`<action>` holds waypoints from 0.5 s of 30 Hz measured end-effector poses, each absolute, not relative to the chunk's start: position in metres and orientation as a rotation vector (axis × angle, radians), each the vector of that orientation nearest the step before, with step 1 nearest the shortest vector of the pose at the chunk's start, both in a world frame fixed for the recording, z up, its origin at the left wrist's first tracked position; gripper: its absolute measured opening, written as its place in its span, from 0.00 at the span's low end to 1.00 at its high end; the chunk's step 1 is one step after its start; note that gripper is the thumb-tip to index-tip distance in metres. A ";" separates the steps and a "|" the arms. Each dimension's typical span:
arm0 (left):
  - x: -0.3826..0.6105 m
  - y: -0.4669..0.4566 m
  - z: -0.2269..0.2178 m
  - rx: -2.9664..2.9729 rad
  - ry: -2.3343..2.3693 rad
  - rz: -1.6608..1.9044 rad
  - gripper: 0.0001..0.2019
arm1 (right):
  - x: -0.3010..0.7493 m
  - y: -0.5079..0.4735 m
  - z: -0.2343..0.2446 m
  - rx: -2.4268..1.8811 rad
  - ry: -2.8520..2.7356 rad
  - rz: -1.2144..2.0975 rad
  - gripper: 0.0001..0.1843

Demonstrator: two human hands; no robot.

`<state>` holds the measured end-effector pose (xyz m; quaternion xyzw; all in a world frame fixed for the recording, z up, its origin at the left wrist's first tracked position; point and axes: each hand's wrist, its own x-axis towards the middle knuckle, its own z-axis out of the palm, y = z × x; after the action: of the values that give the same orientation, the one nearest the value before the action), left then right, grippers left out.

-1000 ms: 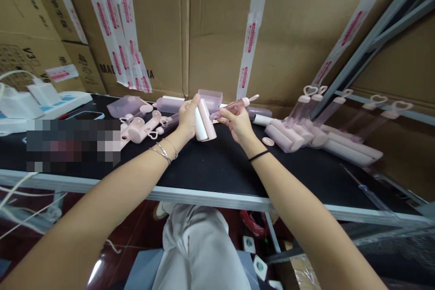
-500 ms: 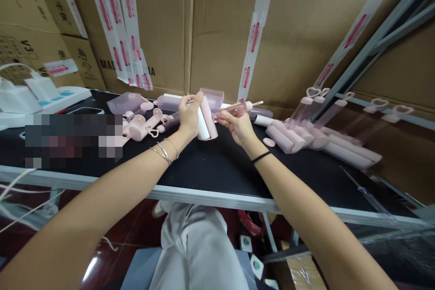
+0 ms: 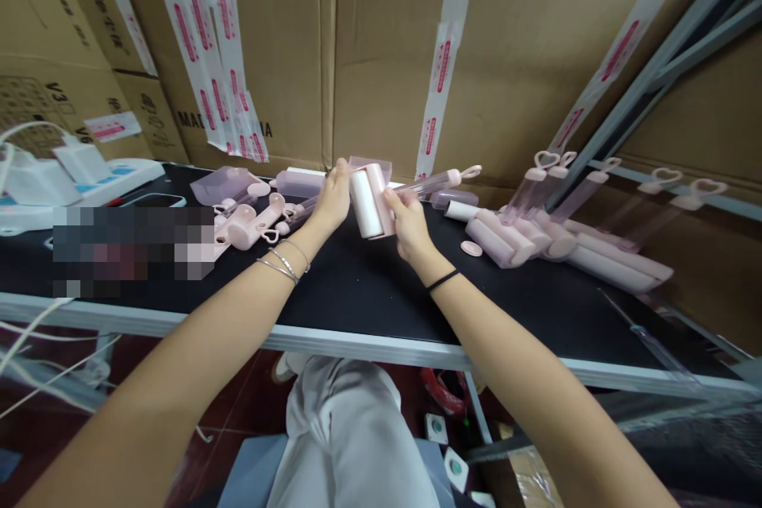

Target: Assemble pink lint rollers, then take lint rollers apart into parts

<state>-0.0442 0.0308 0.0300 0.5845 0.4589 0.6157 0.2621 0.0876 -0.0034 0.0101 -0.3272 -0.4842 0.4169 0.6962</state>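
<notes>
A pink lint roller [image 3: 370,205] with a white paper roll is held up over the black tabletop. My right hand [image 3: 412,226] is closed around its right side, thumb on the pink holder. From there a clear pink handle [image 3: 440,182] with a loop at its end points to the right. My left hand [image 3: 334,194] has its fingers bent against the roller's upper left edge; part of their grip is hidden. Behind the roller lies a translucent lilac cover [image 3: 378,167]. To the right, a small pink oval cap [image 3: 471,249] lies flat.
Several lint rollers with heart-loop handles [image 3: 500,240] lie at the right, near a screwdriver [image 3: 646,341]. Loose pink handles and holders [image 3: 244,226] lie at the left. A white power strip [image 3: 128,178] stands far left. Cardboard [image 3: 381,55] walls the back; a metal rail [image 3: 381,343] edges the table.
My right hand has moved from the handle onto the roller's pink holder. The roller has shifted slightly right and turned, showing more of its white roll. The handle's loop now faces me.
</notes>
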 end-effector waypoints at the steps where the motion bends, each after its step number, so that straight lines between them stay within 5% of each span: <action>1: -0.049 0.031 0.031 1.701 1.373 1.594 0.21 | 0.093 -0.001 0.013 -0.728 -0.989 0.934 0.16; 3: -0.058 0.030 0.034 1.941 1.673 1.439 0.16 | 0.103 0.003 0.020 -0.723 -0.782 0.959 0.14; 7: -0.074 0.032 0.033 2.211 2.147 1.021 0.21 | 0.119 0.005 0.032 -0.733 -0.454 1.008 0.07; 15: -0.071 0.053 0.020 2.654 2.076 0.716 0.27 | 0.119 0.004 0.037 -0.747 -0.343 1.020 0.07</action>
<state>-0.0711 0.0526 0.0202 0.7616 0.5957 0.2056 -0.1513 0.1188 0.0035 0.0367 -0.3475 -0.1597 0.4742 0.7931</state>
